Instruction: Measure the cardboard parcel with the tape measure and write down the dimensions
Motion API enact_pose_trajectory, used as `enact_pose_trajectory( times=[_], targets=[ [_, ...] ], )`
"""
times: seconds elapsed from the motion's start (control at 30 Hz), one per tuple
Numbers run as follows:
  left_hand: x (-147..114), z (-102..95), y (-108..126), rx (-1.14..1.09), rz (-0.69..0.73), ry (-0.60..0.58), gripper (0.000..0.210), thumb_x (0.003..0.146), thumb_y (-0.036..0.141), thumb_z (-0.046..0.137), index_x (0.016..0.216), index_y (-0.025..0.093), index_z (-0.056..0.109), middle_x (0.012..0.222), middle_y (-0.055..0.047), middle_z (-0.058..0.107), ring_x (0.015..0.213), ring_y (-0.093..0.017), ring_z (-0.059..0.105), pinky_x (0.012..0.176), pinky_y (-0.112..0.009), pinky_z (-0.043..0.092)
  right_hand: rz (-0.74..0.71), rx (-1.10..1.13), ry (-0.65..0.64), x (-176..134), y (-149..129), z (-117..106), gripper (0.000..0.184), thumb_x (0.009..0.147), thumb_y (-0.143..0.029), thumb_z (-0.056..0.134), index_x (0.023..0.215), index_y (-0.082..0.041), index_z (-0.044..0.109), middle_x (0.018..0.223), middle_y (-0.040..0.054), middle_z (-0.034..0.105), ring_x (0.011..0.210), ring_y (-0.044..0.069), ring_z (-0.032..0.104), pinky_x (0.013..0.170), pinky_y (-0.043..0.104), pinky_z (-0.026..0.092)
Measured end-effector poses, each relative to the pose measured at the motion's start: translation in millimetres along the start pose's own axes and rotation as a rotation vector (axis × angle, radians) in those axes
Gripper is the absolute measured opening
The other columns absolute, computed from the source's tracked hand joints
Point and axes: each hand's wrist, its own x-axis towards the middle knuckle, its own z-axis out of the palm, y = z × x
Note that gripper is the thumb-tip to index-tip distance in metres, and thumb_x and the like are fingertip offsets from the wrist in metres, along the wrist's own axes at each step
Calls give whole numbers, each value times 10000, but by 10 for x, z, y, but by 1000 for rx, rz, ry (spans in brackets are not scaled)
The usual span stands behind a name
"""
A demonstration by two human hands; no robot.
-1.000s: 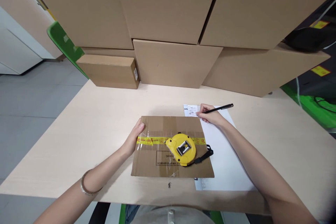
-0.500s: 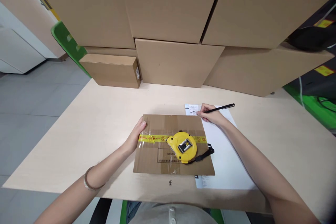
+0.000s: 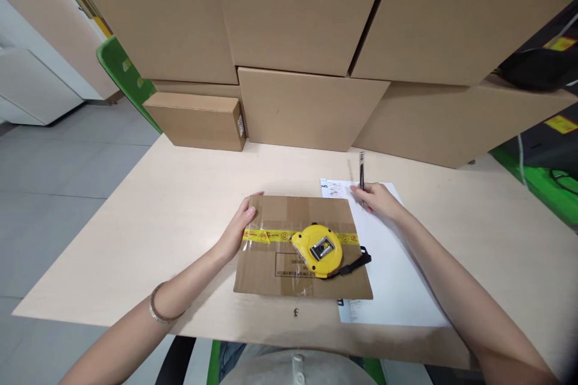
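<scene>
My left hand grips the left edge of a small taped cardboard box, thumb on top and fingers down its side. Across the box runs yellow printed tape. A yellow tape measure with a black wrist strap lies on top of it. My right hand is closed round a black pen, which points upward and is a little blurred. That hand is over the upper part of a white paper sheet, near some handwriting. The box covers the sheet's left part.
Large cardboard boxes are stacked along the back of the table. A smaller closed carton stands at the back left. A small dark mark shows near the front edge. Green chair parts show beyond the table.
The pen has swung from lying slanted to the right to standing nearly upright in my right hand, which has shifted slightly right. My left hand keeps its hold on the box.
</scene>
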Motion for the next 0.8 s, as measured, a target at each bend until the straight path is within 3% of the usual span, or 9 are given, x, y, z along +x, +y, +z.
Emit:
enact_pose_trajectory(
  times=[0.1,0.2,0.27,0.37,0.43,0.53,0.63,0.7,0.8],
  targets=[
    [-15,-60,26,191,149,73,617,920,540,710,1484,344,553,1492,-78,599,1462,-320,470,1260,-481,324,69,-192,51,-164,-18,-62,486,884,-493,629,493,-238,495,485,67,583,497,219,568,534,336,377],
    [-37,-110,54,335,295,3,411,983,582,586,1222,298,764,1534,-79,553,1524,-333,373,1306,-493,225,119,-336,100,-294,-75,-64,476,880,-465,626,478,-238,509,561,129,648,607,304,662,598,376,416],
    [-49,-127,57,367,314,-70,483,1000,625,501,1075,270,820,1553,-86,528,1548,-356,324,1317,-510,186,136,-396,138,-395,-177,-73,454,909,-461,590,519,-235,536,614,166,676,668,352,693,635,412,437],
    [-63,-130,43,321,278,-124,492,986,630,490,1104,279,814,1574,-81,501,1576,-368,266,1324,-533,145,114,-426,227,-652,-463,-109,432,992,-512,458,746,-213,650,794,186,739,758,359,706,678,437,462],
    [-72,-125,28,272,253,-137,498,987,630,473,1123,287,808,1585,-69,487,1586,-369,248,1327,-536,128,-13,-381,295,-898,-717,-105,510,1045,-567,322,973,-221,691,986,157,760,858,322,709,734,431,493],
    [-85,-121,6,239,226,-134,573,1004,676,401,1142,289,800,1620,-50,456,1595,-360,243,1331,-531,127,-446,-305,360,-1269,-1081,3,598,1041,-650,308,1138,-226,719,1065,152,751,943,333,694,780,472,519],
    [-95,-130,-14,239,211,-137,652,1009,727,334,1183,292,787,1673,-32,403,1617,-344,211,1336,-526,118,-619,-331,322,-1490,-1299,170,575,946,-749,494,1082,-238,721,1055,155,770,933,377,693,763,541,532],
    [-98,-141,-19,247,192,-142,659,1011,735,327,1213,297,776,1708,-12,357,1629,-331,191,1342,-518,107,-594,-257,248,-1536,-1355,240,557,893,-766,586,1079,-249,674,1054,150,775,949,391,709,764,564,557],
    [-96,-146,-10,235,172,-147,673,999,759,340,1221,293,773,1728,-4,334,1638,-323,184,1347,-516,107,-489,-15,61,-1501,-1412,251,519,922,-707,613,1206,-279,546,1058,119,773,899,337,751,693,496,612]
  ],
)
